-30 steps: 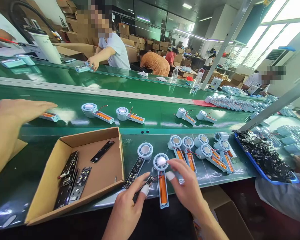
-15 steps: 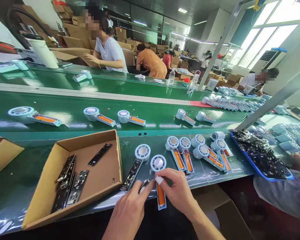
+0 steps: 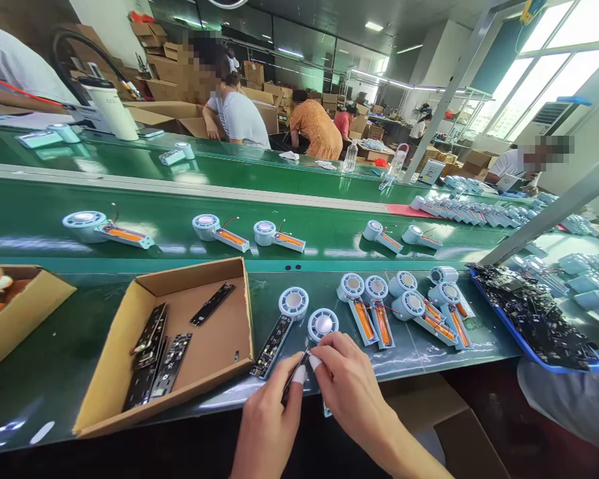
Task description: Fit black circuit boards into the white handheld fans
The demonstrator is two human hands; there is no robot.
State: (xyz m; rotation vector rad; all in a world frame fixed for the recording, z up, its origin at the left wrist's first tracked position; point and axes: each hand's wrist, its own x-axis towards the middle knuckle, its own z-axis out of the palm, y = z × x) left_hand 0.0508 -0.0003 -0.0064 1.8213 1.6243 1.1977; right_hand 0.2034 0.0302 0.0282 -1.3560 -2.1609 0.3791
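My left hand (image 3: 269, 419) pinches a narrow black circuit board (image 3: 294, 374) between taped fingertips at the bench's near edge. My right hand (image 3: 352, 392) lies over the handle of a pale blue fan half (image 3: 323, 324), whose round head shows above my fingers; the handle is hidden. Fingertips of both hands meet at the board. Just left lies another fan half (image 3: 293, 303) with a black board fitted in its handle. A cardboard tray (image 3: 199, 286) with several black boards sits further left.
Several open fan halves (image 3: 404, 309) with orange batteries lie to the right, beside a blue tray (image 3: 524, 349) of black boards. More fan halves (image 3: 219, 231) ride the green conveyor (image 3: 30, 199) behind. A cardboard box (image 3: 24, 313) stands at the left. Other people work across the belt.
My hands closed together over the fan's handle, bringing the black board to it. A neighbour's arm left the view on the left. The fan halves on the belt moved right.
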